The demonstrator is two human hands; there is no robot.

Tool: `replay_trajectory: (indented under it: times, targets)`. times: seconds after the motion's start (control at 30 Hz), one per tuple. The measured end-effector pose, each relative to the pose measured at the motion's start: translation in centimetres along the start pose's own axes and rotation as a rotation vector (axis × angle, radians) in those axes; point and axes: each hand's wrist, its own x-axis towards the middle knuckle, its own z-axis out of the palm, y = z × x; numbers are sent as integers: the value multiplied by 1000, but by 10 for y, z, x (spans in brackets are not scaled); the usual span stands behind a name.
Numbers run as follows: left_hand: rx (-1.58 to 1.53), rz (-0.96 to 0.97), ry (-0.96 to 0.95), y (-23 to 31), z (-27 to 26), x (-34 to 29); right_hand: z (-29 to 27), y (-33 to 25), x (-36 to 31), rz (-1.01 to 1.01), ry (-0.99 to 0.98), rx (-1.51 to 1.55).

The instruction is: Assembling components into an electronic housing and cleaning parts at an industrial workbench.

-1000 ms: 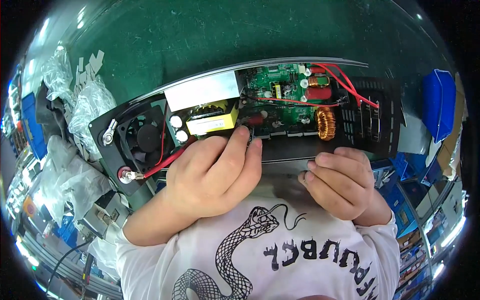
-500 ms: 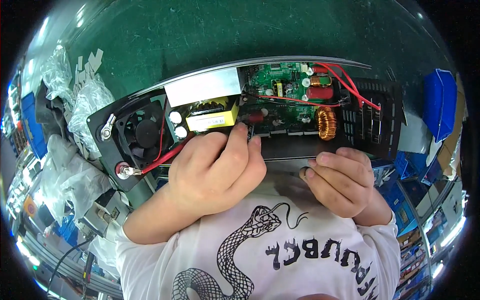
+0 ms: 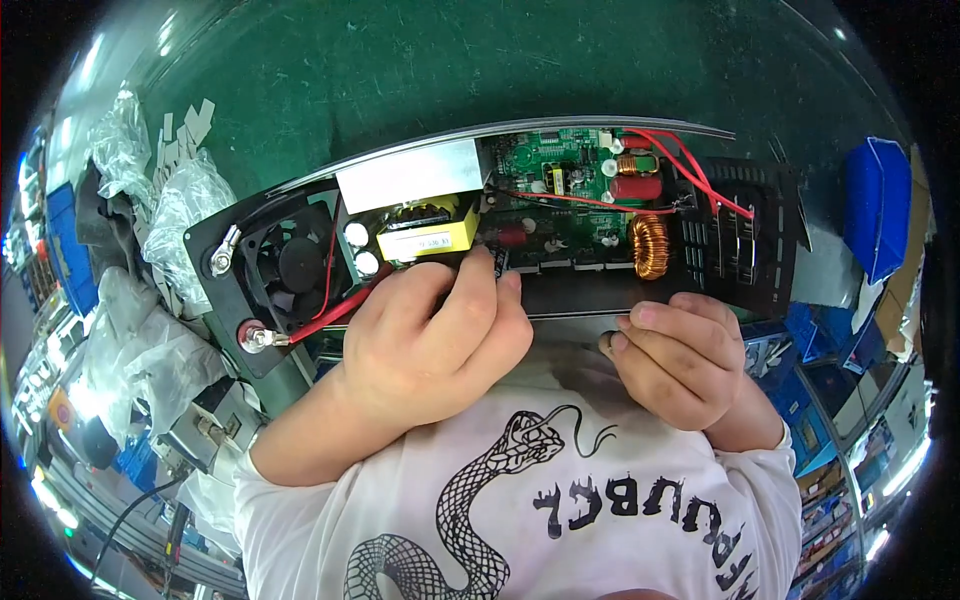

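An open black power-inverter housing (image 3: 590, 293) lies across the bench before me, its circuit board (image 3: 585, 160) exposed. My left hand (image 3: 430, 345) is closed at the near side, with index finger and thumb reaching inside beside the yellow transformer (image 3: 430, 232). What those fingers pinch is hidden. By the near rim, below the copper-wound coil (image 3: 650, 247), my right hand (image 3: 685, 360) is closed with its fingertips together; anything between them is too small to name. A fan (image 3: 297, 262) and a red cable (image 3: 340, 312) on a terminal occupy the left end.
Beyond the housing stretches the green bench top (image 3: 450, 60). Crumpled clear plastic bags (image 3: 185, 230) are piled at the left. A blue bin (image 3: 878, 210) stands at the right. Red wires (image 3: 690, 165) arch over the housing's right end.
The left end of the housing has shifted slightly to the right. Both hands keep nearly the same place and finger pose.
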Motion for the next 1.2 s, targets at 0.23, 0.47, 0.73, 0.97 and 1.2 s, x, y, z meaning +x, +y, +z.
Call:
replay_trajectory:
  times: [0.23, 0.47, 0.73, 0.97, 1.2]
  targets:
    - [18, -11, 7, 2, 0, -2, 2, 0, -1, -7, 16, -4]
    - [37, -25, -9, 3, 0, -2, 2, 2, -2, -9, 14, -37]
    - [60, -25, -1, 3, 1, -2, 3, 3, -3, -13, 35, -26]
    - [49, -5, -4, 1, 0, -1, 3, 2, -3, -3, 27, -19]
    - [-22, 22, 6, -4, -4, -4, -1, 2, 1, -18, 4, -5]
